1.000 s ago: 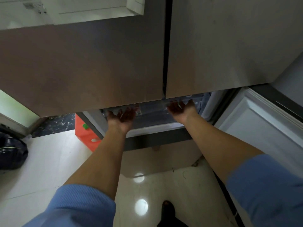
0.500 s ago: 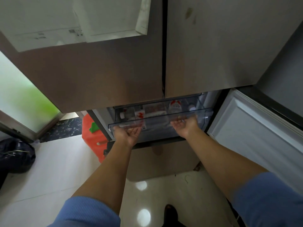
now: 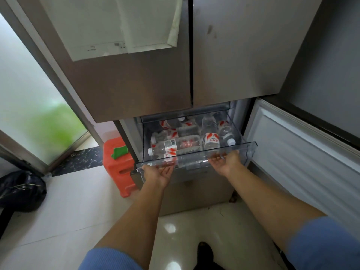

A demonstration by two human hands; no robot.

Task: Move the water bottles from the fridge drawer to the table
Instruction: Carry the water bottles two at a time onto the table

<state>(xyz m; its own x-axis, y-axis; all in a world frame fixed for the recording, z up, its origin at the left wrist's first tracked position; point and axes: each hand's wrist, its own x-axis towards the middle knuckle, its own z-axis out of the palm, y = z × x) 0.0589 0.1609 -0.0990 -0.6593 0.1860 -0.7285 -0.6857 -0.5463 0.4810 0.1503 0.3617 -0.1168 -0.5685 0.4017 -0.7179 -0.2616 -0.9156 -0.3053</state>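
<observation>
The left hand point(image 3: 158, 173) and the right hand point(image 3: 224, 162) are both turned palm up, with their fingers hooked round the front lip of the clear fridge drawer point(image 3: 243, 145), the left near the lip's left end and the right toward its right end. Neither hand holds a bottle. The drawer stands out from under the closed upper fridge doors point(image 3: 136, 90), and the water bottles point(image 3: 187, 133) lie piled inside it, directly behind the lip and so just beyond both sets of fingers. The crosswise bottle point(image 3: 175, 146) lies nearest the lip on the left side. Its long axis runs parallel to the lip and its white cap points to the drawer's left wall, so it sits closest to the left hand, which would probably take it across the body from above. The labelled bottle point(image 3: 211, 140) lies behind the lip's right half. Its long axis runs from the lip toward the drawer's back, which puts it nearer the right hand. The surface meant to receive the bottles is not in view.
</observation>
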